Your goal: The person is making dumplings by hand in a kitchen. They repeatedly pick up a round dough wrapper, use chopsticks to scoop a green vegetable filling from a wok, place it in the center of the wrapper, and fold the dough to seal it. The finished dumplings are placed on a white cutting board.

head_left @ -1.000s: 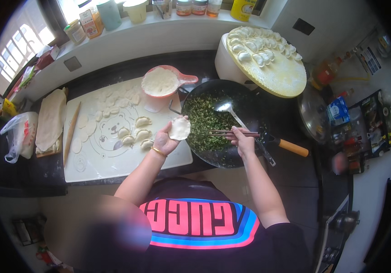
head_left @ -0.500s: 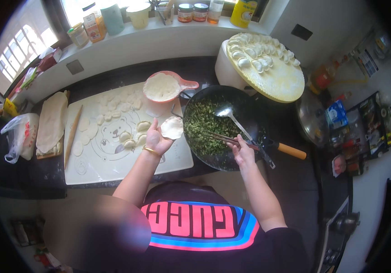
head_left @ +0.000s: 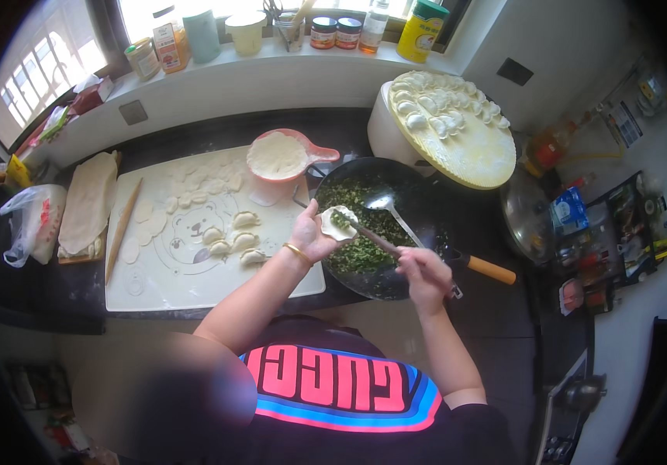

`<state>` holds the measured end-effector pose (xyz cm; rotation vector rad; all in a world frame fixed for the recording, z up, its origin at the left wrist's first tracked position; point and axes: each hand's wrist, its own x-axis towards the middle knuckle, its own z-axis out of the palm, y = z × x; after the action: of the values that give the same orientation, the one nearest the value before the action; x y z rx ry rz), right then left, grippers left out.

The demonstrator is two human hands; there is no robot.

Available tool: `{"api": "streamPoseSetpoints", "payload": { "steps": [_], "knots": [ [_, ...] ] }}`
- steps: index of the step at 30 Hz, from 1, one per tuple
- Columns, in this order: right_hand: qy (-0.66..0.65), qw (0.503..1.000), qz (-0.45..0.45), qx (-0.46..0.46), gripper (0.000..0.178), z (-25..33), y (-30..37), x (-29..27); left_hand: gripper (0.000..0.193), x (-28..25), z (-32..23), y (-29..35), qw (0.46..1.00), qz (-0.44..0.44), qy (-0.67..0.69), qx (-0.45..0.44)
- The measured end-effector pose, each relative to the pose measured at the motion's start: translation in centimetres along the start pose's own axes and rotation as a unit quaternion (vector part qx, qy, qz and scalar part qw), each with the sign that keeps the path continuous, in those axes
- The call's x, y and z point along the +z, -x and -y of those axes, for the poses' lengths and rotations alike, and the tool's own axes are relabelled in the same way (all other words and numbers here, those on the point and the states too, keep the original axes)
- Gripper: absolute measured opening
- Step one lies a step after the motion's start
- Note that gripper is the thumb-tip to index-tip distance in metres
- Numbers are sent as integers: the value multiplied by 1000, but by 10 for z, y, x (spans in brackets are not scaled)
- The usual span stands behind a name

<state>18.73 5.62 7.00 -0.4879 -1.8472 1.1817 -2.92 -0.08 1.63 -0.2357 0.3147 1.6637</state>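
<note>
A round white dumpling wrapper lies across the fingers of my left hand, which supports it over the left side of the wok. Chopped green filling sits at its middle. My right hand is closed round a pair of chopsticks, whose tips meet the filling on the wrapper. More green filling lies in the dark wok, where a metal spoon rests. Several folded dumplings stand on the white mat left of my left wrist.
Flat wrappers and a rolling pin are on the mat. A red-handled bowl of flour stands behind it. Behind the wok, a round tray of dumplings tilts on a white container. The wok's wooden handle points right.
My left hand has moved right, bringing the wrapper over the wok. My right hand has lifted the chopsticks from the wok to the wrapper, which now has filling on it.
</note>
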Motion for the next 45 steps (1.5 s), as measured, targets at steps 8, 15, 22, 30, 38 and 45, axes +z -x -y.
{"api": "streamPoseSetpoints", "payload": {
  "steps": [8, 15, 22, 30, 38, 45],
  "knots": [
    [-8, 999, -10, -35, 8, 4, -3, -11, 64, -9, -1, -4, 1000, -2, -19, -8],
    [-132, 953, -143, 231, 15, -48, -5, -25, 69, -20, -26, 5, 998, -29, -55, 28],
    [-167, 915, -165, 328, 19, -110, 17, 6, 72, -36, -44, 22, 999, 45, 9, 28],
    [-290, 818, -249, 429, 18, -123, 18, 15, 75, -39, -47, 32, 999, 18, -9, 37],
    [-332, 810, -254, 410, 16, -102, 15, -11, 78, -39, -43, 24, 1000, -18, -11, 12],
    [-282, 881, -219, 311, 18, -50, 0, -16, 73, -11, -19, 9, 997, 3, -44, -56]
  ]
}}
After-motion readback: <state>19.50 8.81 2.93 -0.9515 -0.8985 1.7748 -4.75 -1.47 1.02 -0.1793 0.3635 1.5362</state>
